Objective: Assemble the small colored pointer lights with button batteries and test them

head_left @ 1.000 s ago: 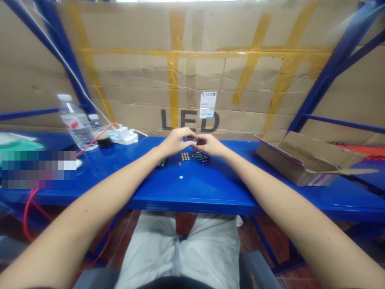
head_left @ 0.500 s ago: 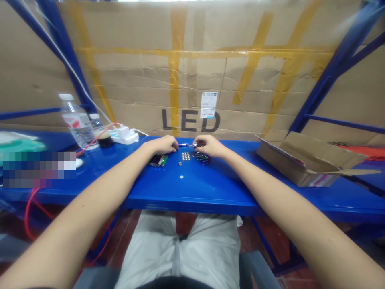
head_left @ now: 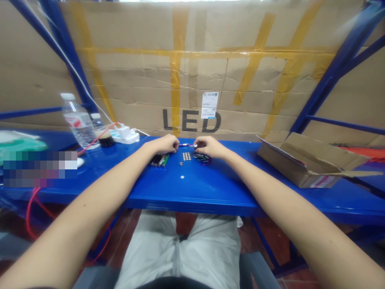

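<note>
Right hand (head_left: 210,147) first: its grip is pinched together at the fingertips, with a small round silvery piece (head_left: 195,145) caught in it. The left hand (head_left: 168,144) has its fingers curled down right by the left end of a slim purple rod (head_left: 185,145), but I honestly can't tell whether that grip has hold of it or how far open it is. The rod lies crosswise between the two hands, its right end reaching toward the round piece, so there's only a narrow gap to work in. Just nearer are little metallic bits (head_left: 187,156) in neat rows, coloured clips (head_left: 204,159) bunched under the right hand, and slender tubes (head_left: 159,160) lined up below the left. One loose bit (head_left: 181,163) sits close by, then a white dot (head_left: 182,177), and from there a broad strip of blue desk (head_left: 210,190) runs to the front edge. Sideways there's decent elbow room: an open cardboard box (head_left: 315,178) sits well off to the right, while the power strip (head_left: 124,136) and bottles (head_left: 80,126) are well left. At the back, a big cardboard sheet (head_left: 135,88) walls off the far edge.
</note>
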Demonstrator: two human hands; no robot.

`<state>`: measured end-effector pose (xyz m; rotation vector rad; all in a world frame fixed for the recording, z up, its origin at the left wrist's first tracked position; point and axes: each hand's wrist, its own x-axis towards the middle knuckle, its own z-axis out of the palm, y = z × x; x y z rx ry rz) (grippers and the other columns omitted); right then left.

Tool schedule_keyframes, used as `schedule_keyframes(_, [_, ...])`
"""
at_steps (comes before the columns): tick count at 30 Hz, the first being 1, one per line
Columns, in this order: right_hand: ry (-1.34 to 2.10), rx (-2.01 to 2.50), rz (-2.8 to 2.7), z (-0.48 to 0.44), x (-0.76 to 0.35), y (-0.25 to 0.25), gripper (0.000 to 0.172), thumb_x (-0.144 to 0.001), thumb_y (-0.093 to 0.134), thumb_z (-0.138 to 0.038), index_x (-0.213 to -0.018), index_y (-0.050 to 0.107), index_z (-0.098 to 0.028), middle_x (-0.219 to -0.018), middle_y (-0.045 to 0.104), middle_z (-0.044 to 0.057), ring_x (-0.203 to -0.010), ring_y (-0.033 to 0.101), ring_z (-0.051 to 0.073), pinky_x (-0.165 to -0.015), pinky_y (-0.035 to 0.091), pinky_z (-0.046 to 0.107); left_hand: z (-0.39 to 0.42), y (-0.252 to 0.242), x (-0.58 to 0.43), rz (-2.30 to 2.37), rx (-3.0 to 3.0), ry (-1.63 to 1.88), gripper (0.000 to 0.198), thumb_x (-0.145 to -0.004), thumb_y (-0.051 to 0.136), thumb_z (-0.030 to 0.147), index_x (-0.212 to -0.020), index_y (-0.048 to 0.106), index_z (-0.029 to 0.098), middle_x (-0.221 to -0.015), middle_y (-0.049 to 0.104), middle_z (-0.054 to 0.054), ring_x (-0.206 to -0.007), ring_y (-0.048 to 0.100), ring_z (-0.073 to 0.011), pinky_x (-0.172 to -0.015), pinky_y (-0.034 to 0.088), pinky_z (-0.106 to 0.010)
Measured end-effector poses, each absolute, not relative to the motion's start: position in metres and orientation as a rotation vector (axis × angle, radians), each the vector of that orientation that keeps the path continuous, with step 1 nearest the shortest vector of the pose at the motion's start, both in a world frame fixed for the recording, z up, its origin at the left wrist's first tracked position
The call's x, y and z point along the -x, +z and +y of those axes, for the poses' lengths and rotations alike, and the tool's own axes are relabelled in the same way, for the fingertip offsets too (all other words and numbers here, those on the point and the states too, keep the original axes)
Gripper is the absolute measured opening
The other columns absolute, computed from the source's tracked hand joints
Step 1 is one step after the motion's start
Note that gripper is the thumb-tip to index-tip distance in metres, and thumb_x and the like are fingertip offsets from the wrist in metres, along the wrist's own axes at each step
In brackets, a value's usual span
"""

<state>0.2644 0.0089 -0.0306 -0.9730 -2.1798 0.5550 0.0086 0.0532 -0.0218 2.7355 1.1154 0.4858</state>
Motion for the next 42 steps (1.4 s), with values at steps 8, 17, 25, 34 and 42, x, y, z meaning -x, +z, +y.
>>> schedule_keyframes(8, [0.539,0.98,-2.194,0.005,-0.264,-0.028,0.015,-0.073,0.066,-0.013,-0.087,0.067,-0.015,-0.084,0.071,0.004,-0.08,0.066,0.018,-0.077,0.051,0.032,0.044,-0.017,-0.013,0.979,-2.761,0.594,0.014,-0.066,0.062,0.013,-0.069,0.072,0.021,-0.066,0.07,0.0,-0.056,0.06,-0.0135,-0.056,0.042,-0.025])
schedule_keyframes(17, [0.556,0.993,-2.143,0.003,-0.263,-0.026,0.012,-0.07,0.065,-0.013,-0.082,0.064,-0.015,-0.078,0.068,0.003,-0.077,0.063,0.018,-0.073,0.048,0.032,-0.001,0.006,-0.055,0.663,-2.814,1.105,0.011,-0.082,0.064,0.022,-0.087,0.073,0.018,-0.084,0.07,-0.005,-0.077,0.063,-0.0152,-0.072,0.048,-0.028])
schedule_keyframes(25, [0.581,0.978,-2.142,0.002,-0.262,-0.026,0.007,-0.069,0.065,-0.017,-0.075,0.061,-0.016,-0.071,0.064,0.0,-0.071,0.058,0.016,-0.068,0.044,0.029,0.002,0.0,-0.058,0.64,-2.862,1.043,0.009,-0.083,0.066,0.021,-0.088,0.073,0.019,-0.087,0.071,-0.005,-0.081,0.064,-0.0169,-0.076,0.049,-0.031])
schedule_keyframes(34, [0.537,0.958,-2.152,0.004,-0.262,-0.027,0.007,-0.069,0.064,-0.018,-0.075,0.061,-0.016,-0.071,0.062,0.0,-0.071,0.057,0.016,-0.067,0.043,0.029,0.001,0.0,-0.06,0.634,-2.862,1.073,0.009,-0.084,0.065,0.017,-0.087,0.073,0.018,-0.087,0.071,-0.005,-0.082,0.064,-0.0167,-0.079,0.05,-0.031])
schedule_keyframes(42, [0.652,0.927,-2.077,0.001,-0.26,-0.024,0.015,-0.068,0.072,-0.024,-0.077,0.065,-0.015,-0.073,0.068,0.002,-0.073,0.062,0.018,-0.07,0.048,0.032,0.004,-0.003,-0.059,0.826,-2.757,1.087,0.019,-0.074,0.076,0.022,-0.093,0.074,0.019,-0.088,0.071,-0.005,-0.081,0.063,-0.0177,-0.076,0.049,-0.031])
